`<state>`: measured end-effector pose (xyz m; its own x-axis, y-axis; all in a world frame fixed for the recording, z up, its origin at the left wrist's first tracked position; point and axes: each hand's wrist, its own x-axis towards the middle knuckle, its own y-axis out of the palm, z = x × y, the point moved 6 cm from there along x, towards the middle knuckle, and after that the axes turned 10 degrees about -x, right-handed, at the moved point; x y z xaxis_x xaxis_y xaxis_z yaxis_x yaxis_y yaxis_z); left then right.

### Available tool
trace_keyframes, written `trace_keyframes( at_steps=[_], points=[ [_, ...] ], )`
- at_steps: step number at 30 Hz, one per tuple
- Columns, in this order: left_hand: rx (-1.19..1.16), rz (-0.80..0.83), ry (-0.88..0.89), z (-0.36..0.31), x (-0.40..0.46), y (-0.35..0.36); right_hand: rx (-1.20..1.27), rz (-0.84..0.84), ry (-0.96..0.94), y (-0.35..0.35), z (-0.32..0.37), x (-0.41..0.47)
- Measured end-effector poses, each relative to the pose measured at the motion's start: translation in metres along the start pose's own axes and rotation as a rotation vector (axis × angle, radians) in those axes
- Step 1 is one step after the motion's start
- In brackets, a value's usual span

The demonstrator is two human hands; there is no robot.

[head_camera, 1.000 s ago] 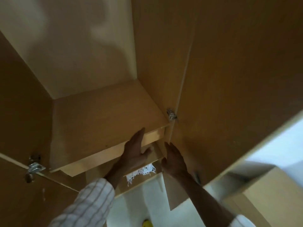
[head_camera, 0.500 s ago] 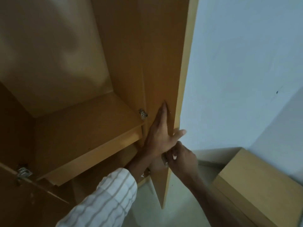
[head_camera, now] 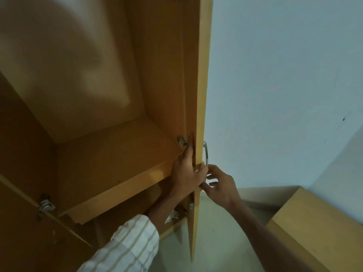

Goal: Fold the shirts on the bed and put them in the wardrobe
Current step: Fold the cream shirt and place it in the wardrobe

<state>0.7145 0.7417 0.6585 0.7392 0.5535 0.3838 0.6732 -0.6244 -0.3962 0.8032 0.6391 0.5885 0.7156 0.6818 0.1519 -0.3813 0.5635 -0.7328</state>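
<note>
The wooden wardrobe stands open, and its upper shelf (head_camera: pixel 117 163) is bare. The right wardrobe door (head_camera: pixel 200 95) shows edge-on. My left hand (head_camera: pixel 188 173) holds that door, with its fingers flat on the inner face and its thumb hooked over the edge. My right hand (head_camera: pixel 222 185) is on the outer side, fingers curled at the lower end of the metal door handle (head_camera: pixel 206 154). A bit of white fabric (head_camera: pixel 172 215) shows in the compartment under the shelf, mostly hidden by my left arm. No bed is in view.
A metal hinge (head_camera: pixel 181 141) sits just left of my left fingertips. Another hinge (head_camera: pixel 45 205) joins the left door at lower left. A pale wall (head_camera: pixel 284 85) fills the right side. A low wooden unit (head_camera: pixel 314 222) stands at lower right on the light floor (head_camera: pixel 216 242).
The right door has swung from showing its inner face to edge-on. My left hand left the shelf front and took the door edge. My right hand moved round to the handle.
</note>
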Motion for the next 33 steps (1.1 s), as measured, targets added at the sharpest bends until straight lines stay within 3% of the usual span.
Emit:
trace_keyframes(
  at_steps=[5, 10, 15, 26, 33],
  points=[
    [-0.016, 0.009, -0.058, 0.041, -0.005, -0.058, -0.034, 0.041, -0.095, 0.038, 0.041, 0.020],
    [-0.031, -0.092, -0.043, 0.080, -0.003, -0.117, -0.062, 0.074, -0.221, 0.082, 0.092, 0.048],
    [-0.020, -0.181, -0.146, 0.116, 0.017, -0.162, -0.095, 0.113, -0.240, 0.122, 0.130, 0.081],
    [-0.025, -0.255, -0.263, 0.155, 0.075, -0.209, -0.098, 0.176, -0.219, 0.166, 0.178, 0.138],
    [0.017, -0.228, -0.211, 0.166, 0.079, -0.212, -0.078, 0.155, -0.194, 0.175, 0.175, 0.143]
  ],
)
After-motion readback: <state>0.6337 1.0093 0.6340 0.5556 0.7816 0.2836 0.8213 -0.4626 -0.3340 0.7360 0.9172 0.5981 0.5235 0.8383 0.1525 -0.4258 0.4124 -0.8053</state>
